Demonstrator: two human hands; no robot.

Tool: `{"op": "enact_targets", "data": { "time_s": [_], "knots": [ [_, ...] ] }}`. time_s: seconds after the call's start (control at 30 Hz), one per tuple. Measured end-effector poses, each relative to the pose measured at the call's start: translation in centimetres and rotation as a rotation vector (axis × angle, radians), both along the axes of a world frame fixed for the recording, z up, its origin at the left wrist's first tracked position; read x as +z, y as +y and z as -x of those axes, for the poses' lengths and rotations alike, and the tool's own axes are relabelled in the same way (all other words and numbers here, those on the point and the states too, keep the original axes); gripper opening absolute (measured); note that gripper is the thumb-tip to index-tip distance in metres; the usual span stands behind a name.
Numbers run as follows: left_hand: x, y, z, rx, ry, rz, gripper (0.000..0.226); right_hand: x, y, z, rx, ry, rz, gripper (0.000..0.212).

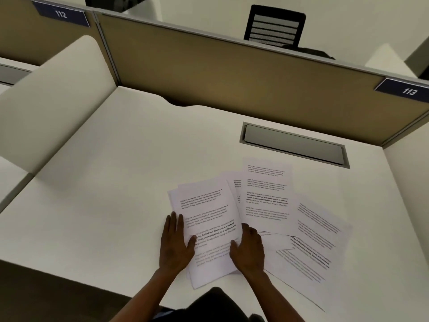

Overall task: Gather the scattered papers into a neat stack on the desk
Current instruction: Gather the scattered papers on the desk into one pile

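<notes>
Squaring the near pile (209,228): left hand (175,244) and right hand (248,248), fingers flat and unclenched, should press inward evenly before collecting the sheets at right (308,231).

On the desk (116,159), toward its near right part, printed papers (267,205) lie fanned and overlapping. A small pile (206,205) sits at their left end, with the left hand (175,242) flat on its left edge and the right hand (248,248) on its right edge. More sheets spread rightward, the farthest one (320,240) reaching toward the desk's near edge. Behind the papers a cable-tray lid (294,145) is set into the desk. Behind that stands a partition (209,66), bearing plate 112 (60,14) at left and plate 113 (408,91) at right. A chair (275,26) stands beyond the partition.
</notes>
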State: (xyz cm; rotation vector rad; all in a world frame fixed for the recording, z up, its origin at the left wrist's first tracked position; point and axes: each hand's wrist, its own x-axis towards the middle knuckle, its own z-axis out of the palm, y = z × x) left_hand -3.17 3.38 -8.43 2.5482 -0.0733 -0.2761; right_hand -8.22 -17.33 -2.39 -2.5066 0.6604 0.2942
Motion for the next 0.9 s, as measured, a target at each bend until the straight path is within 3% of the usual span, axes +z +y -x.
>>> {"op": "enact_targets", "data": {
  "time_s": [0.17,0.27,0.37,0.5,0.73,0.9],
  "knots": [
    [0.2,0.1,-0.1,0.001,0.018,-0.005,0.084,0.3,-0.6,-0.7,-0.187,-0.131,-0.234,0.058],
    [0.2,0.1,-0.2,0.005,0.036,0.000,0.085,0.3,-1.3,-1.5,-0.270,-0.074,-0.409,0.048],
    [0.3,0.2,-0.2,0.024,0.056,0.025,0.085,0.6,-2.0,-1.9,-0.189,0.015,-0.497,0.039],
    [0.9,0.2,-0.4,0.050,0.075,0.091,0.085,0.9,-2.0,-1.7,-0.040,0.024,-0.499,0.053],
    [5.3,-1.4,-1.7,0.417,0.154,0.443,0.082,2.6,-2.5,-1.4,-0.133,-0.168,-0.892,0.044],
    [7.9,-3.2,-4.5,0.372,0.336,0.941,0.060,3.8,-5.1,-0.7,-0.178,-0.222,-0.943,0.061]
  ]
}}
